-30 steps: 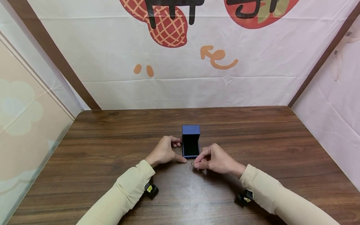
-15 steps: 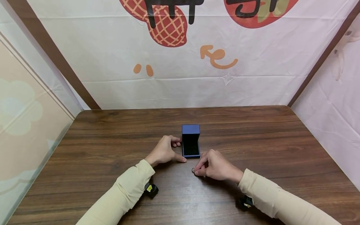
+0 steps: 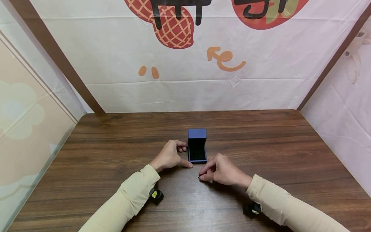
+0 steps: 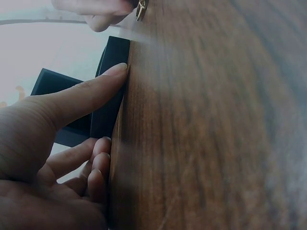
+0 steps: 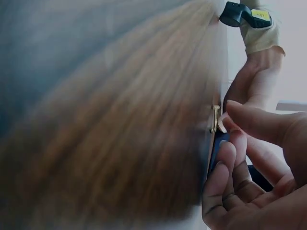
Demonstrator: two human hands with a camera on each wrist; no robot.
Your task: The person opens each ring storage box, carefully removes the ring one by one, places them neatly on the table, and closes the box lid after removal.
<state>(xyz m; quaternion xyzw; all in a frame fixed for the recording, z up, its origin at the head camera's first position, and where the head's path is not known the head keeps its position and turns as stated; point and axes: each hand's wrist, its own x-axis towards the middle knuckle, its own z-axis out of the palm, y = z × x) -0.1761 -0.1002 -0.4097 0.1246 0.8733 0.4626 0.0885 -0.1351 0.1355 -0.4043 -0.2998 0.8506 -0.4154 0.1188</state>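
Observation:
A small blue ring box [image 3: 197, 133] stands on the table with its hinged lid raised, showing a black inside. My left hand [image 3: 169, 155] holds it at the near left corner; in the left wrist view the thumb [image 4: 91, 98] lies across the front of the box base [image 4: 111, 88] and the curled fingers [image 4: 100, 165] touch its side. Just in front of the box, my right hand [image 3: 221, 170] pinches a small gold ring [image 3: 199, 176] close to the tabletop. The right wrist view shows the ring [image 5: 215, 119] at the tips of thumb and index finger, partly hidden.
The brown wood-grain table [image 3: 116, 129] reaches back to a white printed cloth wall [image 3: 116, 93]. Black wrist cameras are strapped to the left sleeve [image 3: 127, 196] and the right sleeve [image 3: 278, 196].
My right hand has drawn the ring a little toward me, away from the box front, and has stayed almost still over the last half second. The left hand and box have not moved.

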